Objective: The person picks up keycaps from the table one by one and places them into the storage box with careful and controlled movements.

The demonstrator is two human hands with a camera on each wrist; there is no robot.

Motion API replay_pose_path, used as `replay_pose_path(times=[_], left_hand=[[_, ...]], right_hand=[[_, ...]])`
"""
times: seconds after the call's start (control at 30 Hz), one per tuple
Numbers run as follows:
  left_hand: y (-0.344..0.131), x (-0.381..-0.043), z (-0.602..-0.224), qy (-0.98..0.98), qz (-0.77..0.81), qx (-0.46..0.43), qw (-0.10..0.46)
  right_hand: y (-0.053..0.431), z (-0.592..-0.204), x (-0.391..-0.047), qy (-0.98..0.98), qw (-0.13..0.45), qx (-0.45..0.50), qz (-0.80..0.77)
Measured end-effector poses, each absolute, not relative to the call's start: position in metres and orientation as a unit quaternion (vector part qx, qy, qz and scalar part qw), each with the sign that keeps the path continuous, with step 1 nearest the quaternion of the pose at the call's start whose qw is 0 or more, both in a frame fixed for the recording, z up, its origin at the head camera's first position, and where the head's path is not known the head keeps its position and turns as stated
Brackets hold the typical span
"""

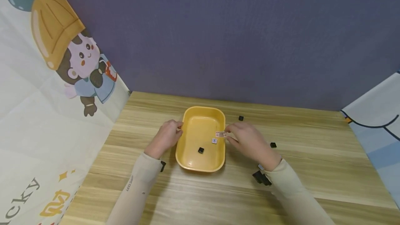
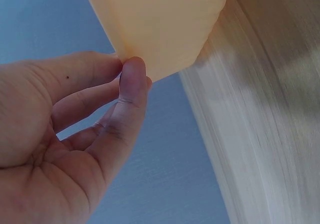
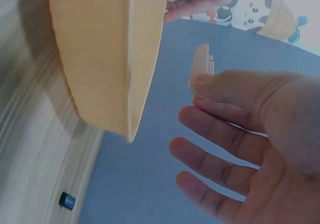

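One pale key point(image 1: 221, 134) hung above yellow tray point(image 1: 195, 131), right rim, pinched by right hand point(image 1: 250, 142), spare fingers spread; left hand point(image 1: 165, 136) pinched left rim. Likely hazard was a slack pinch dropping the key outside.

Bluish backdrop point(image 1: 225, 37), cartoon-printed sheet point(image 1: 53, 114), wooden tabletop point(image 1: 328, 155)

I count one yellow tray point(image 1: 200, 124), one left hand point(image 1: 165, 135) and one right hand point(image 1: 247, 140). Inside the tray: one black piece point(image 1: 201, 150), one white piece point(image 1: 214, 141). Pinched at right: one pale strip point(image 1: 220, 134). On one table point(image 1: 312, 148) I record three separate black pieces point(image 1: 241, 118) point(image 1: 273, 145) point(image 1: 163, 166), one partly hidden white fragment point(image 1: 260, 166) and one dark cluster point(image 1: 261, 178), number unclear.
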State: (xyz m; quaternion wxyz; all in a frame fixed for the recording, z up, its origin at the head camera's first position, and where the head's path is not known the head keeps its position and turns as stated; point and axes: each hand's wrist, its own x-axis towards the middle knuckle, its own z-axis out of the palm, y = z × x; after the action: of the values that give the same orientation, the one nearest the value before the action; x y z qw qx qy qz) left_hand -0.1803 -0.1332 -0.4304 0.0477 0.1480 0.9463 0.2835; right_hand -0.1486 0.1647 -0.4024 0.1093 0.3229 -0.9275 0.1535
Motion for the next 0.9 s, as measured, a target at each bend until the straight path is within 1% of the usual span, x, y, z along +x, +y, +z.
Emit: replay_pose_path(times=[0.3, 0.57, 0.9], left_hand=[[-0.134, -0.179, -0.430, 0.948, 0.279, 0.147, 0.049], [-0.135, -0.180, -0.431, 0.946, 0.282, 0.151, 0.048], [-0.134, -0.180, -0.430, 0.945, 0.286, 0.151, 0.048]], right_hand=[[0.154, -0.400, -0.145, -0.928, 0.089, 0.332, 0.145], [0.157, -0.402, -0.145, -0.929, 0.080, 0.328, 0.149], [0.179, -0.397, -0.138, -0.937, 0.107, 0.305, 0.132]])
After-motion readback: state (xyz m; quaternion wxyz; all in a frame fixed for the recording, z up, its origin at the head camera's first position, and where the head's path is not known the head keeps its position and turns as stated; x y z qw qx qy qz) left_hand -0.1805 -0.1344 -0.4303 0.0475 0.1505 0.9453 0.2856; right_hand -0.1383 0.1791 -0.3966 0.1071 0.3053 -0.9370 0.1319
